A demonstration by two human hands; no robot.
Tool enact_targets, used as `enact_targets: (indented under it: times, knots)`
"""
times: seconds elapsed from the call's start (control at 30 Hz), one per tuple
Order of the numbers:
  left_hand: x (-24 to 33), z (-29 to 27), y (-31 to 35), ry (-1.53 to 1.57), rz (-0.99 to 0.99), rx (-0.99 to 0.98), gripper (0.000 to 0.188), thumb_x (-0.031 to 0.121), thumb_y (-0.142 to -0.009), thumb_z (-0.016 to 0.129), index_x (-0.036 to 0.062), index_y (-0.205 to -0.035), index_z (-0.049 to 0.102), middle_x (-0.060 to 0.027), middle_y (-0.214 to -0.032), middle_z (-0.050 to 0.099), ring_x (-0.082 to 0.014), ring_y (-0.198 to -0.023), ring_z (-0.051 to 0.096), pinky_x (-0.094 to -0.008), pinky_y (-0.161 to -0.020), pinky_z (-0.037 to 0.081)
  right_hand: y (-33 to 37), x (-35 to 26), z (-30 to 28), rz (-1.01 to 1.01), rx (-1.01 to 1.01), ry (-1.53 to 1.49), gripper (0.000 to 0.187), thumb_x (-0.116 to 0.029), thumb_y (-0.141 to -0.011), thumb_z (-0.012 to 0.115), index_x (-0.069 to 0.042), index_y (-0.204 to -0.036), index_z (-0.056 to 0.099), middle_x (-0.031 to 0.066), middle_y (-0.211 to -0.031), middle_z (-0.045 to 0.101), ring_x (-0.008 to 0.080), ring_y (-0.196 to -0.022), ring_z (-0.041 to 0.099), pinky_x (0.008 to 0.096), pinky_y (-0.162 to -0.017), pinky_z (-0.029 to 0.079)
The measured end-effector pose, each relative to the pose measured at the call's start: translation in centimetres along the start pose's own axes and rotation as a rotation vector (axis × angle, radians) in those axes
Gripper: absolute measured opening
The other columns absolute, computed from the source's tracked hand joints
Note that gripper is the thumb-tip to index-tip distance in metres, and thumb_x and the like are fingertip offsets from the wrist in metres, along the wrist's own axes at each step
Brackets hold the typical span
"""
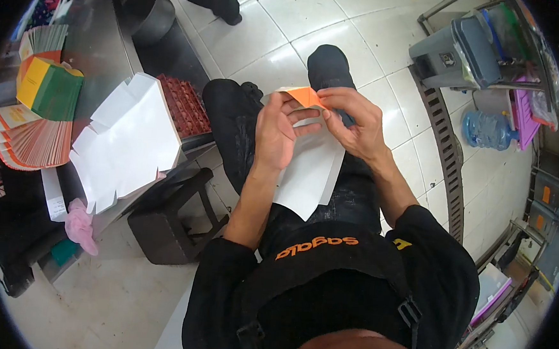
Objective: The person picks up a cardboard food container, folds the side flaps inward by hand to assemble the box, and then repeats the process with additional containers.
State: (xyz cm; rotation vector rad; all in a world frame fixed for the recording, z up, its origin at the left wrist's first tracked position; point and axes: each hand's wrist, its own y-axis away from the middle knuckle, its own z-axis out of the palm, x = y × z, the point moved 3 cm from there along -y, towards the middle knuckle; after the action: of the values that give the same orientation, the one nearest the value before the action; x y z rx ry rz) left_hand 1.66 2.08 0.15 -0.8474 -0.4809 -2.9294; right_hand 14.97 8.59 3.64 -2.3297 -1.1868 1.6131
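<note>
Above my lap I hold a carton sheet (pixel 310 170), white on the side facing me, with an orange printed flap (pixel 305 97) folded at its far end. My right hand (pixel 357 123) pinches the right corner of this flap between thumb and fingers. My left hand (pixel 275 134) grips the left side of the same end, its fingers curled beneath the flap. The sheet's near end hangs over my thighs. On the metal table at my left lies a stack of flat white carton sheets (pixel 128 141) with notched edges.
Fanned stacks of orange-and-white folded cartons (pixel 35 139) and green-and-yellow ones (pixel 53 90) lie on the table. Nearby are a red egg tray (pixel 182 106), a pink plastic bag (pixel 80 225) and a dark stool (pixel 173 222). A blue water jug (pixel 487 130) and a floor drain grate (pixel 446 156) are at right.
</note>
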Motion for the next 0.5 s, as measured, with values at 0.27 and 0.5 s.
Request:
enact_targets:
  times: [0.27,0.5]
  knots:
    - [-1.1,-0.9,0.1,-0.308,0.176,0.070,0.021,0.010,-0.082,0.064,-0.0016,-0.097,0.054,-0.0102,-0.092,0.061,-0.0147,-0.078,0.062,-0.0289,-0.072,0.054,0.5,1.0,-0.1,0.094,0.067,-0.167,0.012,-0.001,-0.076,0.061,0.000,-0.088,0.062,0.0110,-0.093,0.064,0.0184,-0.078,0.062,0.0266,-0.068,0.049]
    - [-1.6,0.1,0.4,-0.374,0.340,0.099,0.020,0.006,-0.079,0.067,-0.0028,-0.094,0.057,-0.0101,-0.090,0.063,-0.0121,-0.080,0.061,-0.0229,-0.076,0.049,0.4,1.2,-0.2,0.122,0.069,-0.229,0.012,-0.001,-0.080,0.059,0.001,-0.091,0.061,0.0109,-0.093,0.061,0.0173,-0.084,0.060,0.0272,-0.074,0.048]
